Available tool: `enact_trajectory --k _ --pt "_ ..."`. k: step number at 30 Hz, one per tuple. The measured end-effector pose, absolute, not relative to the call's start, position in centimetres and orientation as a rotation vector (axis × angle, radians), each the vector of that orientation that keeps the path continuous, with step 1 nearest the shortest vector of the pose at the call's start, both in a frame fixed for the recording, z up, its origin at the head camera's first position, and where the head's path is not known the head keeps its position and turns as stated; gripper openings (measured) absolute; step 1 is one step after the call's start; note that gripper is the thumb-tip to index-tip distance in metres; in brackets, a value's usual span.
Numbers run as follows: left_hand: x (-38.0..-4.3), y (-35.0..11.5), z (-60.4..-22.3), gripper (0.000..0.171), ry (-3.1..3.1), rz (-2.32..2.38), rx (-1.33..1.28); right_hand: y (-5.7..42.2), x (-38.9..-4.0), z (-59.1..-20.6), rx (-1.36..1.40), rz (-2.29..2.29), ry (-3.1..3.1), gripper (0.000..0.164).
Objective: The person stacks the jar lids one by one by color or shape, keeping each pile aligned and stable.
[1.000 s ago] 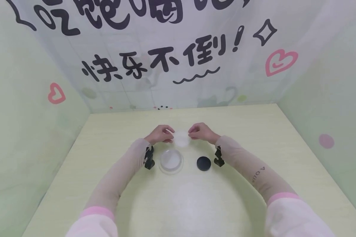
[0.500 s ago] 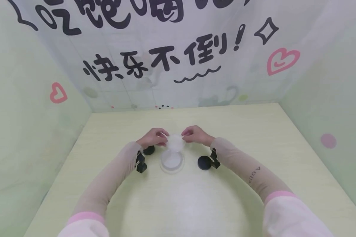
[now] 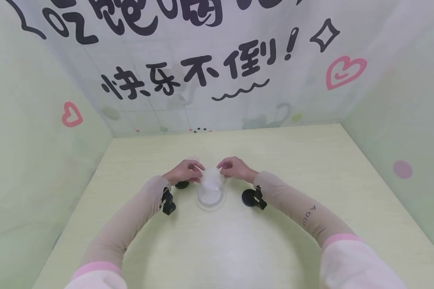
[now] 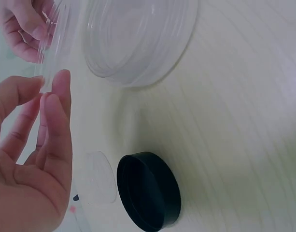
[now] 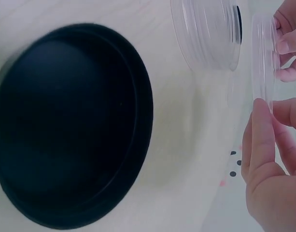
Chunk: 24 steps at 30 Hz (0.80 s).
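Both hands hold a clear round plastic piece with a ridged edge, tilted up just behind a clear round plastic container. My left hand pinches its left edge between thumb and fingers. Its opposite edge is pinched by my right hand. In the right wrist view the held piece stands apart from the container. A black round lid, hollow side up, lies below the right wrist. Another black lid is near the left hand, partly covered by it in the head view.
Beside the left black lid lies a thin clear disc. The pale wooden table is bounded by a printed cloth backdrop and side cloths. Black wrist cameras hang under both wrists, the right one overlapping the lid there.
Both hands have moved left and nearer with the clear piece, bringing it from behind right of the container to directly behind it. The left black lid has come into view.
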State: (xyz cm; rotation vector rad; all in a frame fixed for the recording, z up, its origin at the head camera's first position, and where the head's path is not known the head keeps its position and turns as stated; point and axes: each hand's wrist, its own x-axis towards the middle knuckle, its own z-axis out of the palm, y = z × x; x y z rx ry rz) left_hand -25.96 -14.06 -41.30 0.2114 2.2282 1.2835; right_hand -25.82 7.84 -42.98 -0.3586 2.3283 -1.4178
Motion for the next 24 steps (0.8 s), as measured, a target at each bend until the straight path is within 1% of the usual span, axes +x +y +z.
enact_trajectory --k 8,11,15,18,24 --pt "-25.2 -14.7 -41.9 0.028 2.166 1.256 0.212 7.3 -25.3 -43.8 -0.415 -1.394 2.301 0.018" --pt "-25.0 -14.9 -41.8 0.028 2.154 1.239 0.22 7.2 -24.6 -43.0 -0.449 -1.374 2.291 0.018" --pt "-24.9 -15.1 -42.1 0.029 2.14 1.221 0.214 6.9 -23.1 -40.9 -0.455 -1.356 2.265 0.02" --pt "-25.1 -15.3 -42.8 0.03 2.145 1.205 0.223 6.8 -22.9 -40.7 -0.449 -1.37 2.251 0.021" --pt "-24.9 -15.5 -43.1 0.029 2.146 1.179 0.249 6.9 -23.9 -43.3 -0.467 -1.364 2.245 0.019"
